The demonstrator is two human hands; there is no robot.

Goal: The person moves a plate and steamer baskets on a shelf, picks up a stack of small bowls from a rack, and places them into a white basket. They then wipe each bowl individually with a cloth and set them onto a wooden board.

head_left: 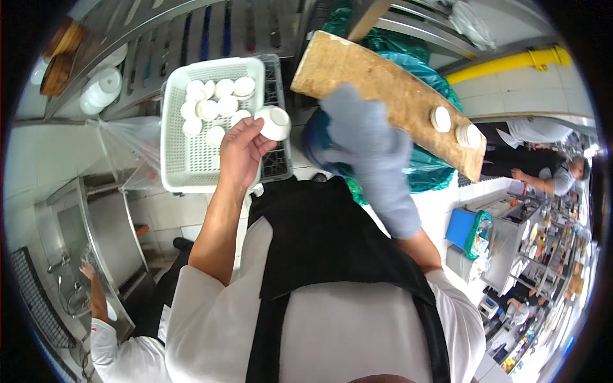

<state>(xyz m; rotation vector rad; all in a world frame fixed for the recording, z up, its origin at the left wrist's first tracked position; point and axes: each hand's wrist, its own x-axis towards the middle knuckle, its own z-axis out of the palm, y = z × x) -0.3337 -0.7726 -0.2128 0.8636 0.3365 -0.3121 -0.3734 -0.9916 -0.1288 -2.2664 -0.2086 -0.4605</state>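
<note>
My left hand [241, 150] pinches a small white bowl [276, 124] by its rim, over the right edge of a white plastic basket [169, 147]. Several more small white bowls [207, 110] lie spread on the basket's floor. My right hand [364, 127] wears a long grey glove and is smeared by motion, so its fingers cannot be made out. It is beside the near edge of a wooden board [357, 67]. Two white pieces of crockery, one a small bowl [440, 119] and one that looks like a stack of bowls [469, 136], stand at the board's right end.
Green plastic bags [421, 169] hang beneath the board. A dark crate [276, 167] lies under the basket, before a slatted metal rack [211, 32]. At lower left, a co-worker [128, 357] reaches to a sink. Other people [562, 179] stand at the right, near a blue bin [460, 228].
</note>
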